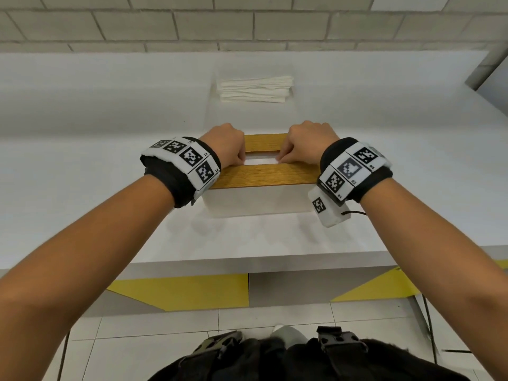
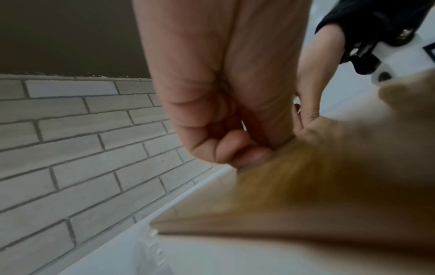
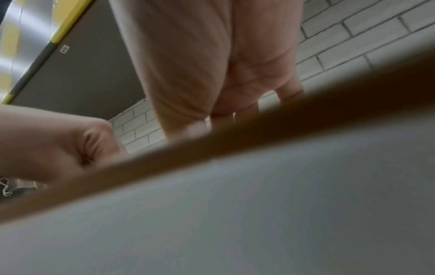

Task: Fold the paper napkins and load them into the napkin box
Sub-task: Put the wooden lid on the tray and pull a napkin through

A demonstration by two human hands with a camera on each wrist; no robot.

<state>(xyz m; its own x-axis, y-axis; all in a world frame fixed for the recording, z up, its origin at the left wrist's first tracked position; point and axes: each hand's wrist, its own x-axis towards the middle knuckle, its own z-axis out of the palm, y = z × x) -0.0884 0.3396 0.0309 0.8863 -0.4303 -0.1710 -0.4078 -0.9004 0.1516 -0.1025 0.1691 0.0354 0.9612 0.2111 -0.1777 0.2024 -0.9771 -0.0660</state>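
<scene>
The napkin box (image 1: 255, 199) is white with a wooden lid (image 1: 264, 173) that has a long slot, and it stands near the counter's front edge. A white napkin (image 1: 261, 161) shows through the slot. My left hand (image 1: 238, 157) is at the slot's left end and my right hand (image 1: 283, 158) at its right end. Each hand grips the lid's far strip, thumb at the slot and fingers curled. In the left wrist view my left hand (image 2: 247, 148) has its curled fingers against the lid (image 2: 306, 186). In the right wrist view my right hand (image 3: 235, 111) reaches down behind the lid's edge (image 3: 235, 143).
A stack of folded white napkins (image 1: 255, 88) lies on the white counter (image 1: 110, 127) behind the box. A grey brick wall (image 1: 192, 26) runs along the back. The counter's front edge (image 1: 247, 264) is just before the box.
</scene>
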